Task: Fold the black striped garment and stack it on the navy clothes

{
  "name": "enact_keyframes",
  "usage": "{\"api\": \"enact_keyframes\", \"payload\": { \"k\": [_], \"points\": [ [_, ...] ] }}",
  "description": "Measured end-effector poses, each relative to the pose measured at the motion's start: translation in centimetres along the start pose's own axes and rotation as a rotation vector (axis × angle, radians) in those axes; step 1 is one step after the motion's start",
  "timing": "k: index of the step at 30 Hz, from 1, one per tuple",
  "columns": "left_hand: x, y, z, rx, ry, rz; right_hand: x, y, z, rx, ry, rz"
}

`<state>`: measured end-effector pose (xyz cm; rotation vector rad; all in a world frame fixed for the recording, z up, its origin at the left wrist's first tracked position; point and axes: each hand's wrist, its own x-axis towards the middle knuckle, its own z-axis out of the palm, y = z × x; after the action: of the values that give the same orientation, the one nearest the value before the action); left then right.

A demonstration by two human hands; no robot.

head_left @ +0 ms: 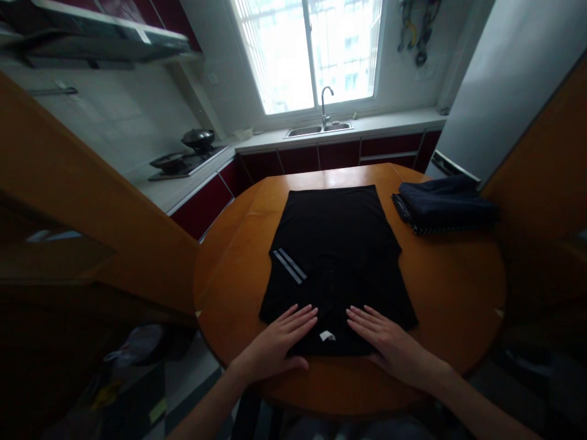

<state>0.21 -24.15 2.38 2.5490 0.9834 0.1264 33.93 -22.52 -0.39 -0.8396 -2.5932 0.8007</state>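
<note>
A black shirt [337,226] lies spread flat on the round wooden table [229,269], its collar end toward me. Two grey stripes [290,266] mark its left part, and a small white label [327,336] shows near the collar. My left hand [279,342] rests flat on the near left part of the cloth, fingers stretched out and thumb apart. On the near right part, my right hand [389,342] lies in the same flat way, its thumb partly tucked under the palm. Neither hand grips the fabric.
Folded dark clothes [444,205] are stacked at the table's right edge. Beyond the table run a counter with a sink [316,129] and, to the left, a stove [188,164] with pans. A fridge [504,91] stands at the right.
</note>
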Motion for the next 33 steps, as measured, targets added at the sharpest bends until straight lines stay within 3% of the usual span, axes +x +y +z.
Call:
{"api": "enact_keyframes", "payload": {
  "k": [9,12,17,22,28,33],
  "points": [
    [-0.6,-1.1,0.5,-0.126,0.125,0.000,-0.2,-0.7,-0.6,0.019,0.002,0.025],
    [0.0,-0.7,0.2,-0.281,0.181,-0.100,-0.2,-1.0,-0.8,0.069,0.041,0.060],
    [1.2,0.0,-0.6,-0.449,0.273,-0.322,0.5,-1.1,-1.0,0.175,0.232,0.219],
    [2.5,-0.1,-0.3,-0.398,0.422,-0.503,1.3,0.2,0.3,0.209,0.390,0.350],
    [3.8,-0.7,1.1,-0.321,0.559,-0.529,2.4,1.3,2.3,0.019,0.516,0.448],
    [3.9,-1.1,2.4,-0.112,0.658,-0.540,3.2,1.2,2.7,-0.221,0.543,0.504]
  ]
}}
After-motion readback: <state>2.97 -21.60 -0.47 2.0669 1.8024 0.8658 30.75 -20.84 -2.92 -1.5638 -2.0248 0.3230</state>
